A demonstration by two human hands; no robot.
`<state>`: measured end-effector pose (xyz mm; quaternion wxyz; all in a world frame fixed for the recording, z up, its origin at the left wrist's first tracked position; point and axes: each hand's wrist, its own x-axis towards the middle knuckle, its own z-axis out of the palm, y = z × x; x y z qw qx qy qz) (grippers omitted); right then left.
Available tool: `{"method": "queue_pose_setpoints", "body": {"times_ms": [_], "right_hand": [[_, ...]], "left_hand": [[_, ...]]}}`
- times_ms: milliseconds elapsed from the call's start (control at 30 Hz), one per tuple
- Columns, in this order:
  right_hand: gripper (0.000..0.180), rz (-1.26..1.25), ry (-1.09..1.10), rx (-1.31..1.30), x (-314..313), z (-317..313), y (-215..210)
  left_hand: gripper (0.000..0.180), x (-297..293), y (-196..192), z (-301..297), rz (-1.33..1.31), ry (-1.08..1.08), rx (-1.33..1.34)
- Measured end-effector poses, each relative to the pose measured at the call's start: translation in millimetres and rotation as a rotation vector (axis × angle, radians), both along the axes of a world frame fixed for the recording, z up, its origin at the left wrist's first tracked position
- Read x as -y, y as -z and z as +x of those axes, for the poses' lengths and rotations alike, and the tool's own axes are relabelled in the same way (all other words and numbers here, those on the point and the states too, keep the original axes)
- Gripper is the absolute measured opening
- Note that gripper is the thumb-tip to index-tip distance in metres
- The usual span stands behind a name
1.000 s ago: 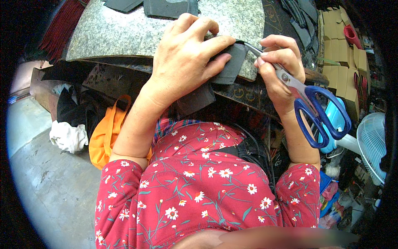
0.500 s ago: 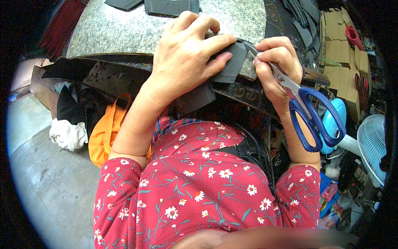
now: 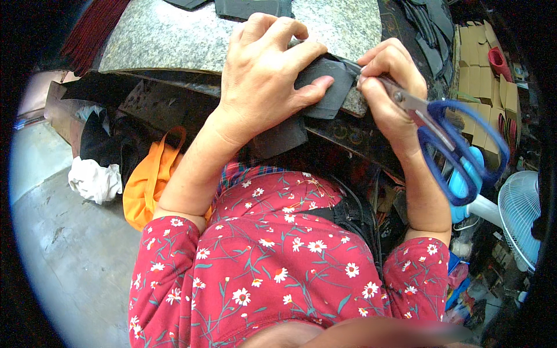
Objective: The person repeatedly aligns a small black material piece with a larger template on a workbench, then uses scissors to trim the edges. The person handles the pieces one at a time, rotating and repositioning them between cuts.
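You have a flat, dark grey piece of material (image 3: 328, 87) lying at the near edge of the speckled grey stone slab (image 3: 174, 40). Part of it hangs over that edge toward you. Your scissors (image 3: 447, 136) have big blue handles and shiny metal blades. They point at the right side of the dark piece, handles sticking out to your right.

Glossy blue plastic-handled metal scissors (image 3: 447, 136), speckled stone slab (image 3: 174, 35)

Flat brown cardboard boxes (image 3: 476, 75) (folded, stacked), upper right edge
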<state>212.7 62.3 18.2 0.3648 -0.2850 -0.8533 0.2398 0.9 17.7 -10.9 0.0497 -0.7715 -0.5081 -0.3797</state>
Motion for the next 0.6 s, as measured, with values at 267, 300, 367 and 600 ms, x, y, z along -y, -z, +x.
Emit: {"method": "queue_pose_setpoints", "body": {"times_ms": [267,300,367,600], "right_hand": [[0.011,-0.204,0.048,-0.287,7.1,-3.3,15.5],[0.012,-0.286,0.085,-0.366,9.7,-3.3,17.4],[0.012,-0.249,0.083,-0.306,11.7,-2.5,18.8],[0.011,-0.183,0.084,-0.231,9.7,-3.9,16.8]], "left_hand": [[0.024,-3.7,7.5,-0.9,0.097,0.107,0.035],[0.024,-3.4,8.4,-0.4,0.088,0.100,0.040],[0.024,-3.5,9.4,0.1,0.078,0.093,0.049],[0.024,-1.0,7.9,1.2,0.043,0.088,0.048]]}}
